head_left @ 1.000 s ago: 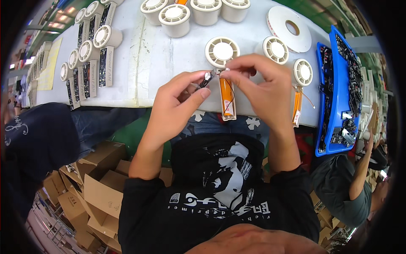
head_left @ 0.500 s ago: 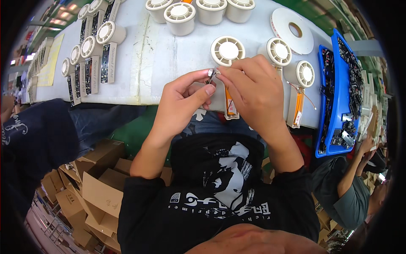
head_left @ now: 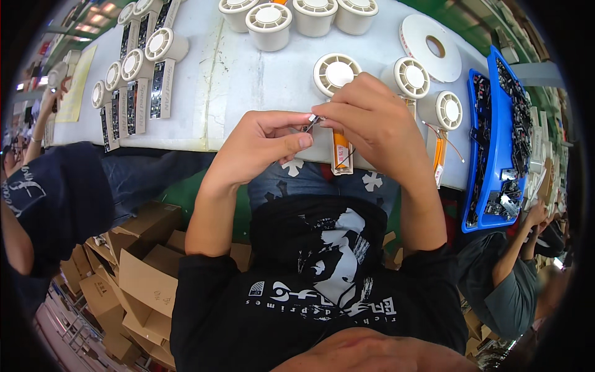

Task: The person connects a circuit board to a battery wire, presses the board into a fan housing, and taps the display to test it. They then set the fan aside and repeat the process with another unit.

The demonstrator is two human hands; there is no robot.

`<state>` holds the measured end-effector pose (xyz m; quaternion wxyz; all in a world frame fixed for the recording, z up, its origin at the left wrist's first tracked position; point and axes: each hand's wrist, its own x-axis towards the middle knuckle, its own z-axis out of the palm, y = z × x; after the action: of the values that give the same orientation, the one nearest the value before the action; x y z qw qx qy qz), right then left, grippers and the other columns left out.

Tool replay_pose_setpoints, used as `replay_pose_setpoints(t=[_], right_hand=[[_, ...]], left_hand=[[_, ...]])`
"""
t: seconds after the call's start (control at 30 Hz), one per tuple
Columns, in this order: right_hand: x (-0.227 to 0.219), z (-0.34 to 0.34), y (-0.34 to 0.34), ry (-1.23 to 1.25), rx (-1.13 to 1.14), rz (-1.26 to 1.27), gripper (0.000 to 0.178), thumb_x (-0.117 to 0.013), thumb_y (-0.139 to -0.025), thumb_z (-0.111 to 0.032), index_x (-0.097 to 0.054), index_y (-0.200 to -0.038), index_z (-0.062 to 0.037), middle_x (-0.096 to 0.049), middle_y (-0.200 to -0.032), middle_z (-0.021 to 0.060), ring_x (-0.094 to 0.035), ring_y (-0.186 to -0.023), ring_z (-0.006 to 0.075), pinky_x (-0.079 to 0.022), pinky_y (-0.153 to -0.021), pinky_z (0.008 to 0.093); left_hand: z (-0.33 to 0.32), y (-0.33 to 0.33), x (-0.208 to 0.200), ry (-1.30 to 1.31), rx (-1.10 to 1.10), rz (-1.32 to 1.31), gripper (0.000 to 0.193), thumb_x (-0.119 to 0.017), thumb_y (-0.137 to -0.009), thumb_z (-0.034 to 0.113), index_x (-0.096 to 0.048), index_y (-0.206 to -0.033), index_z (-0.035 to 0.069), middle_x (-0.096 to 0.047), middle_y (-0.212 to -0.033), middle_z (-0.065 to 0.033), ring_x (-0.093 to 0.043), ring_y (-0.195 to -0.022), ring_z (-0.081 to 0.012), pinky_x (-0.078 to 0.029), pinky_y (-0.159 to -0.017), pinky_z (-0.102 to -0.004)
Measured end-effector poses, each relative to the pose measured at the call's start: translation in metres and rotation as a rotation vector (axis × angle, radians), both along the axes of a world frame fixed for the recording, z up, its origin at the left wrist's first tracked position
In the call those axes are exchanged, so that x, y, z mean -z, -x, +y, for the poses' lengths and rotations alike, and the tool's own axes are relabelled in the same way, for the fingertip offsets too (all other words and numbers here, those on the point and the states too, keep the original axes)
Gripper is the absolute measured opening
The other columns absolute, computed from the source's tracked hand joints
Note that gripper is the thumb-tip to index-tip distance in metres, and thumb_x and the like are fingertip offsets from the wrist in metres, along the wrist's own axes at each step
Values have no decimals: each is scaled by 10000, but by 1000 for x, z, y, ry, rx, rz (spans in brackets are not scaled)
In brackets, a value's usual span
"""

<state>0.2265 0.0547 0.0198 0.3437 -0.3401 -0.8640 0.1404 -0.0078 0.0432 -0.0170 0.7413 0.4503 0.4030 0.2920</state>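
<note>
Between its thumb and fingers my left hand [head_left: 260, 146] pinches a small dark circuit board [head_left: 308, 127] with a white connector at its end. The fingertips of my right hand [head_left: 378, 124] are closed at that connector end; whether they grip the board or a thin wire there is too small to tell. Just beyond and partly under my right hand lies a white handheld fan [head_left: 336, 73], its handle opened toward me. An orange battery [head_left: 341, 149] with a dark wire sits in that handle.
To the right lie two more fans [head_left: 449, 110] with orange batteries, a white tape roll [head_left: 427, 46] and blue trays [head_left: 496, 208] of circuit boards. Several fans [head_left: 159, 44] with boards on their handles stand at left, others [head_left: 269, 25] at the back. Co-workers flank me; cardboard boxes [head_left: 149, 282] lie below left.
Both hands have come slightly nearer to me with the board, and the left fingers are more stretched. At far left, a co-worker's arm now reaches toward a fan. The view has shifted slightly.
</note>
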Motion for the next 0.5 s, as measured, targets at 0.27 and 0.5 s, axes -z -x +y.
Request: replay_pose_setpoints(t=[0.27,0.5], right_hand=[[2,2,0,28,-33,19,186,-787,-777,-23,-747,-959,-22,-650,-840,69,-605,-795,273,-507,-714,374],[-31,-31,3,199,203,13,276,-787,-826,-56,-729,-1095,-36,-646,-826,84,-602,-758,266,-506,-667,374]], left_hand=[[4,1,0,15,49,-25,381,-762,-949,102,-686,-1289,-50,-699,-873,-39,-592,-678,-74,-485,-585,-231],[-10,-7,-28,26,42,21,429,-717,-936,23,-632,-1353,-33,-689,-1013,-82,-627,-785,-110,-536,-693,-264]])
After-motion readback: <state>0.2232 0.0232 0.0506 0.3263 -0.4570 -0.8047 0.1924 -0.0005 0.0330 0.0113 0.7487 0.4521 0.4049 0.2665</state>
